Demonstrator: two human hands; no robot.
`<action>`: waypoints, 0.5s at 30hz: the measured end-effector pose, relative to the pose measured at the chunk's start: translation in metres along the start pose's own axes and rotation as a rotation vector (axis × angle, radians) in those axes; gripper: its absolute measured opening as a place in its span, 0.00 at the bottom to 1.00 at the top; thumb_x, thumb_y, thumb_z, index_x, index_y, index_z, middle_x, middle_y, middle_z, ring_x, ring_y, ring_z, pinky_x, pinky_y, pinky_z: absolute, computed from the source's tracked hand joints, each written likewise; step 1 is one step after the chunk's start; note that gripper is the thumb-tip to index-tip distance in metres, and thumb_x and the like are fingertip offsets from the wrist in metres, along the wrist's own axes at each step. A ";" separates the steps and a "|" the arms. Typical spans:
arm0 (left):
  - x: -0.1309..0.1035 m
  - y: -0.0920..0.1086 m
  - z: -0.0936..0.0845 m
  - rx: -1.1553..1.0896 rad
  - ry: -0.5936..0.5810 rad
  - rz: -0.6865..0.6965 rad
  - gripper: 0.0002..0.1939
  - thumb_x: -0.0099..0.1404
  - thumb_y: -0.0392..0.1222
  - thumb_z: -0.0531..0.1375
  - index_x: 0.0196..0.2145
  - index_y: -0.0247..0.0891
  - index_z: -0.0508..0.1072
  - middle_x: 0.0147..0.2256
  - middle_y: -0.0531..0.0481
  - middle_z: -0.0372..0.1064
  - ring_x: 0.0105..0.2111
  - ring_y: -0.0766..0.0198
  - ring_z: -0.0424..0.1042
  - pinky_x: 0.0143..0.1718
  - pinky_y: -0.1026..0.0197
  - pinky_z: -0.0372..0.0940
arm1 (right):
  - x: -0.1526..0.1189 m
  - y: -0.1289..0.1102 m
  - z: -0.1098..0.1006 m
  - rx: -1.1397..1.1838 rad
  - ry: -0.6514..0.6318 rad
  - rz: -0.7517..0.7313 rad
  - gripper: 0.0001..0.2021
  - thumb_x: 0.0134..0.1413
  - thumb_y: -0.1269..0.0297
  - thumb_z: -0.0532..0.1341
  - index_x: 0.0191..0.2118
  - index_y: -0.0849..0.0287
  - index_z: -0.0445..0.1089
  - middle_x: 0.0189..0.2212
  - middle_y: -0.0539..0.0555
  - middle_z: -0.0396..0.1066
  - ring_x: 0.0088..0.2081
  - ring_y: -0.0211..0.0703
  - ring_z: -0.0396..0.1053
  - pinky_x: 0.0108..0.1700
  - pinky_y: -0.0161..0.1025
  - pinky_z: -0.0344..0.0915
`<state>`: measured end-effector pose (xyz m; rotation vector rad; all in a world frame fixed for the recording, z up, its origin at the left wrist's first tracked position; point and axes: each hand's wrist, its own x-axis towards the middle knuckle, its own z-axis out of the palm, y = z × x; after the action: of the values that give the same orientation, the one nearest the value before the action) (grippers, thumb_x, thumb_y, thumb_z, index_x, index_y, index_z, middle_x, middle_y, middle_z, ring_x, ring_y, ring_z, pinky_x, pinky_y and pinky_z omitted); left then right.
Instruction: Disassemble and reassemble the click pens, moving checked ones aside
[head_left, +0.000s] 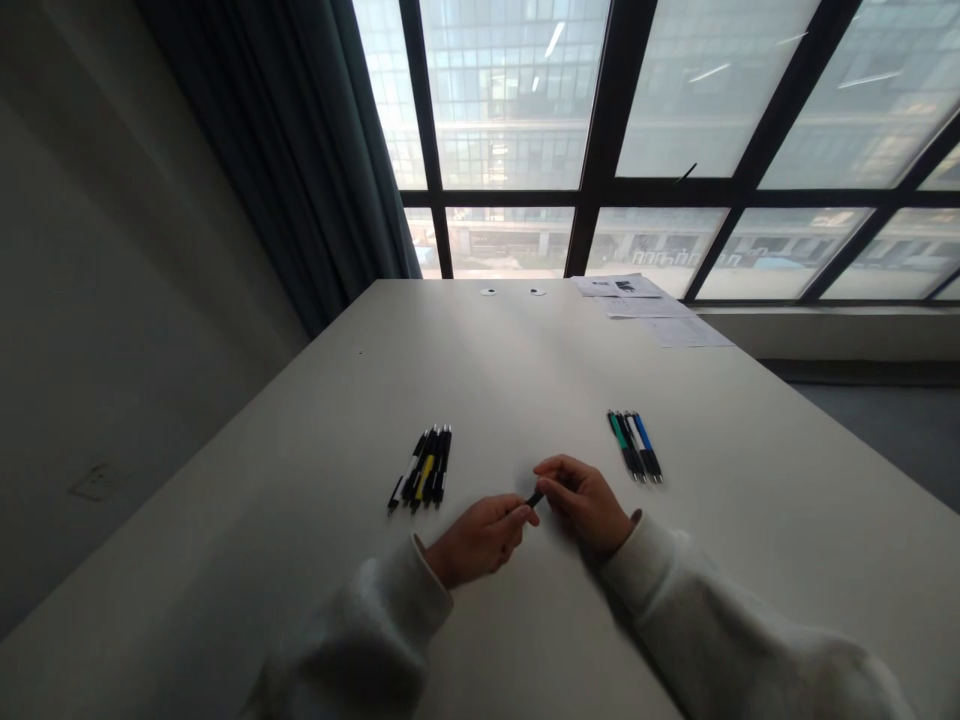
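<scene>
Between my two hands is a black pen [534,498], mostly covered by the fingers. My left hand [480,538] is closed round one end of it. The thumb and fingers of my right hand [585,500] pinch its other end. To the left on the white table lies a group of pens [424,470], several black ones with white and yellow parts among them. At the right, a second group of pens [634,446] lies side by side, with green, black, white and blue barrels.
The white table [480,380] reaches to the window [517,110]. Printed papers [652,308] lie at its far right corner. Two small white round pieces [488,292] sit near the far edge. A dark curtain [300,150] hangs at the left, beside the wall.
</scene>
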<state>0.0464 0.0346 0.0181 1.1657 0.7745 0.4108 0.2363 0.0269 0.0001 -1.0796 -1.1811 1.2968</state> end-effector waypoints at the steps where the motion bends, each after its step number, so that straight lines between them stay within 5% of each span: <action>1: 0.000 0.000 -0.001 -0.004 0.006 0.001 0.23 0.61 0.60 0.59 0.37 0.35 0.67 0.18 0.63 0.54 0.12 0.76 0.49 0.12 0.70 0.44 | 0.000 0.000 0.000 0.012 -0.003 0.006 0.17 0.48 0.53 0.70 0.37 0.61 0.71 0.21 0.46 0.67 0.19 0.31 0.58 0.19 0.31 0.51; 7: 0.000 -0.001 -0.001 -0.007 0.019 0.029 0.23 0.61 0.61 0.59 0.37 0.35 0.66 0.17 0.64 0.54 0.11 0.76 0.49 0.11 0.70 0.44 | -0.001 -0.005 -0.001 0.072 -0.047 0.067 0.22 0.45 0.50 0.71 0.42 0.60 0.71 0.37 0.57 0.76 0.19 0.31 0.63 0.18 0.30 0.53; 15: -0.003 0.001 0.000 -0.011 0.020 0.039 0.23 0.61 0.60 0.59 0.38 0.35 0.66 0.18 0.64 0.55 0.11 0.76 0.49 0.11 0.70 0.44 | -0.004 -0.005 0.004 -0.113 -0.002 0.065 0.19 0.50 0.48 0.68 0.29 0.60 0.67 0.14 0.44 0.62 0.15 0.29 0.54 0.17 0.30 0.49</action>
<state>0.0447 0.0326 0.0197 1.1693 0.7669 0.4594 0.2328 0.0228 0.0052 -1.2076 -1.2424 1.2939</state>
